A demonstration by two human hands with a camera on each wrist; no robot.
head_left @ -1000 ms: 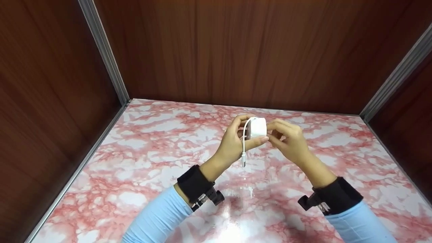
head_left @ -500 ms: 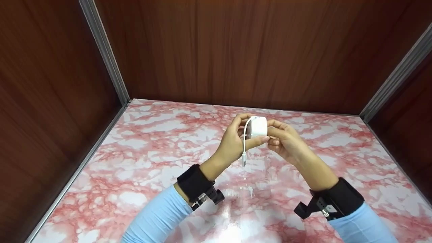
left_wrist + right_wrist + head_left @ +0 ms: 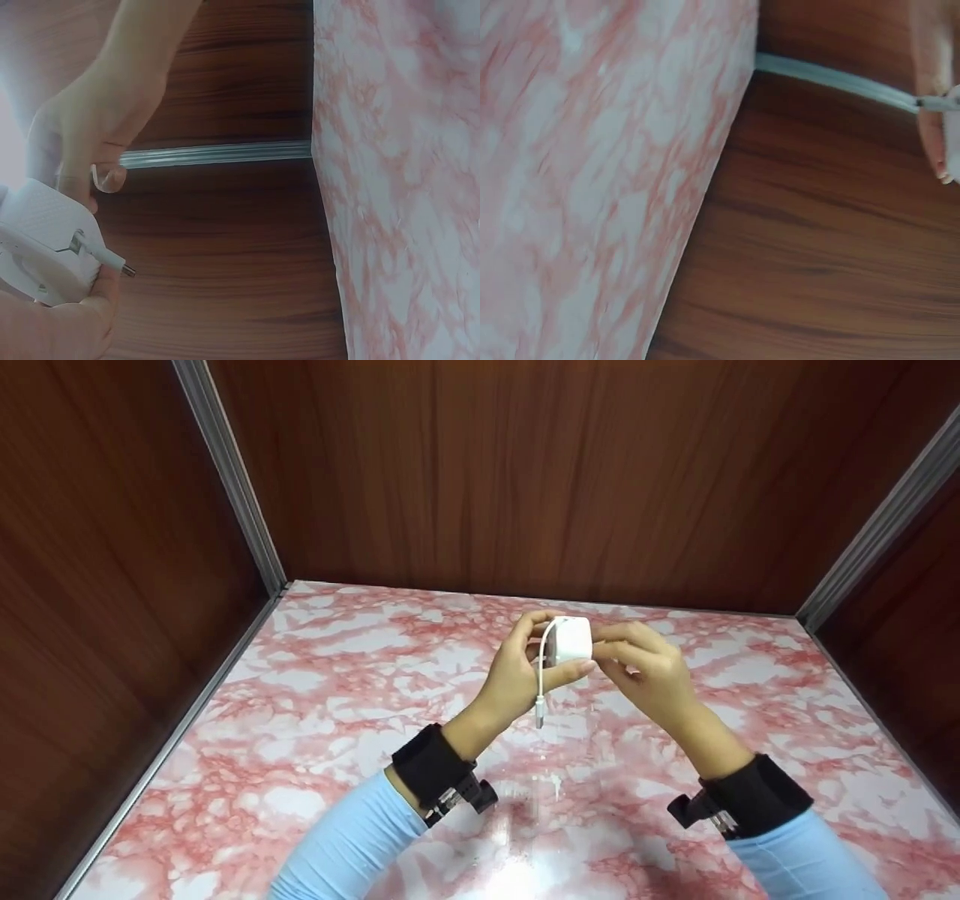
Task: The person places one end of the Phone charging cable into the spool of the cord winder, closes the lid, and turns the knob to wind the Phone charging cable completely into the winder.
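Observation:
A white block-shaped device (image 3: 573,639) is held up above the table by my left hand (image 3: 510,679), thumb along its lower edge and fingers behind it. From its top a short white cable (image 3: 541,660) hangs down to a metal-tipped connector (image 3: 540,712). My right hand (image 3: 652,671) has bent fingers at the device's right side. In the left wrist view, a thin white curved strip (image 3: 97,180) shows at the right hand's (image 3: 97,112) fingertips; whether they pinch it is unclear. The right wrist view shows the device (image 3: 952,146) and left hand (image 3: 931,67) at its edge.
Under the hands lies a red-and-white marbled tabletop (image 3: 337,660). Brown wood-grain panels (image 3: 510,480) stand behind it and at both sides, joined by metal corner strips (image 3: 232,472). Black bands with small cameras (image 3: 435,765) circle both wrists.
My right hand has turned at the device's side, its palm rolling outward and then back with the fingers bent in again. The left hand and the device have barely moved.

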